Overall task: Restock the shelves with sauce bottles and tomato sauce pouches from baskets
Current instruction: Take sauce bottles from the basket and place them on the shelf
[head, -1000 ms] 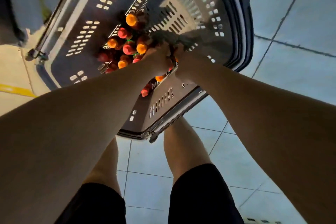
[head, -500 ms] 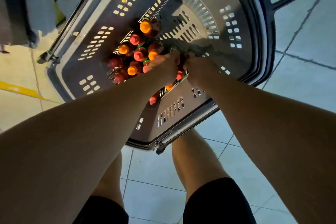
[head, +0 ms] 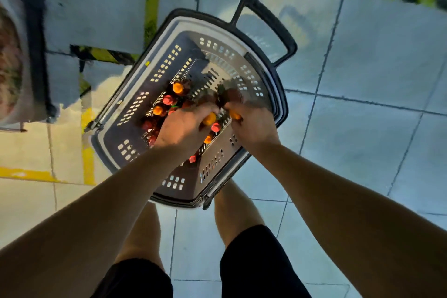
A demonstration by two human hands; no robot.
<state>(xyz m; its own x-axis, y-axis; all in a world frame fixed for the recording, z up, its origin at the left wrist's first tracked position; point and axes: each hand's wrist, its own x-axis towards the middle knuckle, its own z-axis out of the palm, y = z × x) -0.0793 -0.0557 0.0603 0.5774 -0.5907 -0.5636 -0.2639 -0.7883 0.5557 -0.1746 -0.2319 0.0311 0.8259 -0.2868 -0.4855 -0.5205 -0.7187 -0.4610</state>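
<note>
Both hands down in grey basket (head: 135, 152) on tiled floor (head: 362, 140).

Basket's far half lay bare; open tile to its right, striped tape (head: 150, 7) and a second bin (head: 36, 55) to its left. Left hand (head: 183, 128) curled round an orange-capped bottle (head: 209, 118); right hand (head: 254, 123) gripped another orange cap (head: 235, 115). Red- and orange-capped sauce bottles (head: 167, 104) stood upright, crowded in the basket's near-left part.

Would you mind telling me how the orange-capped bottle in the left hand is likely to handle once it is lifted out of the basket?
The orange-capped bottle looks small and probably light, as the left hand covers most of it. Its round cap suggests it may roll if laid down. Neighbouring bottles in the basket stand close, so they might tip.
</note>
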